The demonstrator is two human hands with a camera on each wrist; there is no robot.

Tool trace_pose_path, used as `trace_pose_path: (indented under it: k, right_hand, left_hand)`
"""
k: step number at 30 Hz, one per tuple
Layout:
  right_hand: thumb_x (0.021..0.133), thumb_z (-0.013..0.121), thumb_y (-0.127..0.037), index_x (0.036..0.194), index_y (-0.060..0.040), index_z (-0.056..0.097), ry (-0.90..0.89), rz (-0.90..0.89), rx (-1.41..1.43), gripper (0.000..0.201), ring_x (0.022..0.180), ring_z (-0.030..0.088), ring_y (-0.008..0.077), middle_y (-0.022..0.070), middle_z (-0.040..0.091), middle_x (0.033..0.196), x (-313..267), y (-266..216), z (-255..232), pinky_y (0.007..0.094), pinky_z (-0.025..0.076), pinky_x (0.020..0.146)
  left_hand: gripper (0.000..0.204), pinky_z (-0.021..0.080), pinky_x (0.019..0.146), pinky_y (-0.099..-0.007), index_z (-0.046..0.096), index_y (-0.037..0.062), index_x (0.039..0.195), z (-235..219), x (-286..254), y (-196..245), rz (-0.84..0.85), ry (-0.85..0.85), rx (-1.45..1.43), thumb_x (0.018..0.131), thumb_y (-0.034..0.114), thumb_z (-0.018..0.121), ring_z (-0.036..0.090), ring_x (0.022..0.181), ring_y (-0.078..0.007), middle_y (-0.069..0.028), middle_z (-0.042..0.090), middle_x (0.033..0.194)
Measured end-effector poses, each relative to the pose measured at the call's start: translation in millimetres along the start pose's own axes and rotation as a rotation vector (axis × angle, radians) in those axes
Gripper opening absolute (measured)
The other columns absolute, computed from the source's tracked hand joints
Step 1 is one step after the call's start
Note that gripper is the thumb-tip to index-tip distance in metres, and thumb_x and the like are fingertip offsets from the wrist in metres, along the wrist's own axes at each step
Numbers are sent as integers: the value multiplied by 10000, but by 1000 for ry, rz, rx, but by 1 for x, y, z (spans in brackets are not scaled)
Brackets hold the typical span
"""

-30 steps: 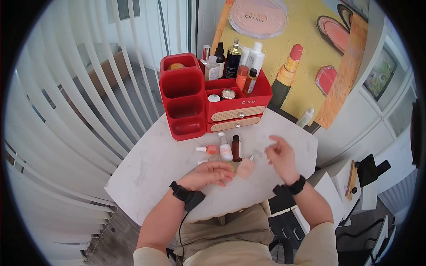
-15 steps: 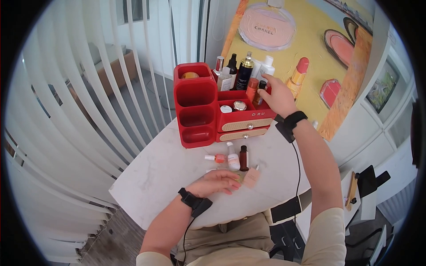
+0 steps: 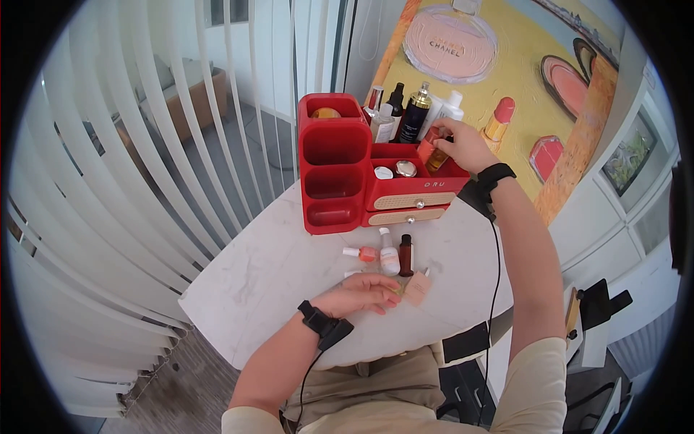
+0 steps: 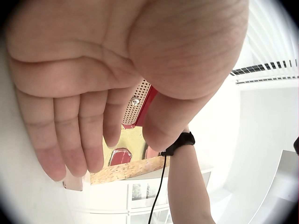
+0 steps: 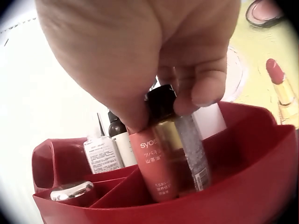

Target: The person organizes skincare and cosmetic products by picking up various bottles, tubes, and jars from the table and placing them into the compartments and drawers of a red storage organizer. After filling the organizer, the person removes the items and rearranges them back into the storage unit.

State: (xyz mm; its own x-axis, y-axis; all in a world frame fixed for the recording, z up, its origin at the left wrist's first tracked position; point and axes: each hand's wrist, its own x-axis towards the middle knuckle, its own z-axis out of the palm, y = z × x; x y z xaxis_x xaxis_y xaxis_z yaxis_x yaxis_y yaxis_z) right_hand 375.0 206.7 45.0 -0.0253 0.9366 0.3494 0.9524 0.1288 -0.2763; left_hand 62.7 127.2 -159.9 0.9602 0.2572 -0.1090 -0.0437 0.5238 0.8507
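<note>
My right hand (image 3: 467,147) is over the back right compartment of the red organizer (image 3: 334,215). Its thumb and fingers pinch a small bottle with a black cap (image 5: 162,101) and amber contents. Beside that bottle, close to the thumb, stands a coral bottle (image 5: 153,164) with white lettering. Low over the table, my left hand (image 3: 358,294) has its fingers extended and holds nothing. Near its fingertips lies a pale pink rectangular item (image 3: 418,288). Just beyond are a white bottle (image 3: 389,259), a dark brown bottle (image 3: 406,254) and a coral nail polish bottle (image 3: 368,254).
Taller bottles, among them a dark blue spray bottle (image 3: 415,113), fill the organizer's back. A silver-lidded jar (image 3: 406,168) sits in a front compartment, above two woven-front drawers (image 3: 394,217). A yellow painting (image 3: 463,90) leans behind. White vertical blinds (image 3: 181,130) hang left of the marble-look table (image 3: 238,289).
My right hand has gone from above the table's right side up to the organizer and now pinches the black-capped bottle. The left hand stays near the pale pink item. The head view has shifted.
</note>
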Motion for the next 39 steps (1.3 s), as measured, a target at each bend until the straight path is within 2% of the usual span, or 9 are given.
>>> trace_pose_path:
  k: [5, 7, 14, 16, 17, 21, 25, 32, 39]
  right_hand:
    - [823, 690, -105, 1136, -46, 589, -34, 71, 69, 335, 830, 613, 243, 120, 635, 891, -11, -7, -10, 336, 492, 797]
    - [797, 706, -146, 1044, -47, 624, 1, 6, -3, 279, 865, 637, 314, 155, 656, 900, -14, -13, -12, 389, 505, 790]
    - [785, 716, -152, 1058, -47, 634, 137, -88, -106, 304, 865, 643, 323, 162, 657, 906, -15, -8, -8, 399, 508, 793]
    - [785, 721, -150, 1083, -50, 633, 242, 45, 63, 326, 833, 647, 309, 157, 652, 906, -25, -14, -19, 387, 528, 738]
    - [832, 702, -142, 1117, -37, 611, 293, 66, 135, 317, 726, 648, 222, 112, 641, 871, -31, -16, -24, 321, 541, 613]
    - [913, 639, -123, 1185, 10, 538, 414, 217, 607, 319, 620, 584, 70, 32, 599, 869, -76, -42, -34, 207, 499, 490]
    - [920, 629, -92, 1183, 15, 514, 275, 312, 904, 307, 588, 578, 82, 34, 593, 868, -142, -59, 12, 227, 499, 482]
    - [924, 603, -63, 1219, -47, 469, 24, 511, 1034, 325, 597, 581, 64, 69, 608, 956, -195, -86, 109, 207, 494, 506]
    - [886, 639, -60, 1166, -29, 479, -21, 416, 990, 324, 635, 611, 96, 69, 643, 914, -201, -78, 131, 253, 517, 543]
  left_hand:
    - [339, 532, 889, -333, 530, 24, 1299, 0, 1, -1, 7, -9, 8, 965, 74, 556, 634, 1084, -214, -150, 640, 1191]
    - [338, 532, 888, -336, 531, 22, 1297, -1, 2, -3, 9, -1, -14, 965, 76, 558, 634, 1079, -214, -149, 641, 1184]
    - [335, 533, 887, -337, 536, 20, 1292, -3, 1, -4, 22, -2, -28, 963, 78, 563, 636, 1065, -211, -138, 644, 1170]
    - [330, 532, 889, -335, 540, 18, 1285, -2, 0, -3, 2, 14, -26, 961, 76, 565, 635, 1067, -210, -136, 645, 1169]
    - [330, 532, 889, -335, 540, 18, 1285, -2, 0, -3, -2, 14, -29, 961, 76, 565, 635, 1067, -210, -136, 645, 1169]
    - [296, 549, 858, -332, 562, -8, 1243, -1, 0, -1, -12, 19, -13, 962, 88, 562, 652, 1031, -210, -133, 658, 1139]
    - [259, 569, 805, -325, 604, -28, 1163, 6, -5, 10, -85, 26, 74, 960, 132, 577, 666, 1000, -219, -137, 666, 1121]
    - [250, 563, 799, -312, 625, -21, 1133, 5, -12, 8, -86, 35, 84, 952, 150, 596, 661, 1012, -218, -132, 665, 1125]
    - [340, 515, 882, -315, 586, -7, 1249, 4, -12, 4, -30, -88, 210, 960, 170, 598, 640, 1068, -209, -123, 661, 1156]
